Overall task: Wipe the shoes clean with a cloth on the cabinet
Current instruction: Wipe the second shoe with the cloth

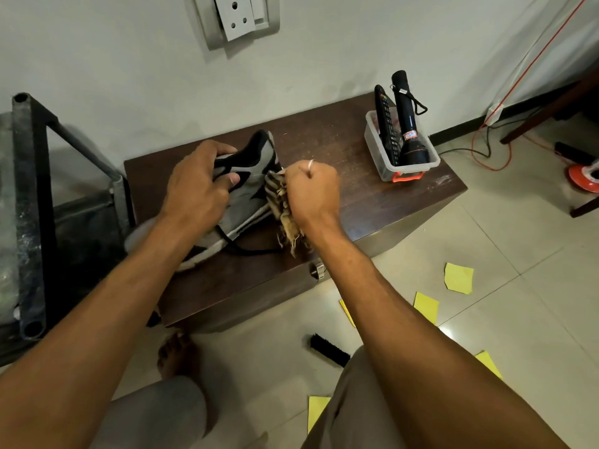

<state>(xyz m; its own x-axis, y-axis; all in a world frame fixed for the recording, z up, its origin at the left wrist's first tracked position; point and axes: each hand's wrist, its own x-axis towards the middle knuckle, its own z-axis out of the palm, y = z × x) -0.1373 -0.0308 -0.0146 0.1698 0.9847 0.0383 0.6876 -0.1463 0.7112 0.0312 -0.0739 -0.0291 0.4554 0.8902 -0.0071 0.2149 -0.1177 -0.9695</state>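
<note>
On the dark wooden cabinet [372,202] the left hand [197,186] grips 1 grey and black sneaker [249,192] at its collar, while the right hand [312,189], closed into a fist around the frayed striped cloth [282,205], presses it against the side, so wiping seems underway, with no second shoe visible.

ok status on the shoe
Left hand grips shoe on cabinet. Right hand presses cloth to its side. Nothing in the way.
</note>
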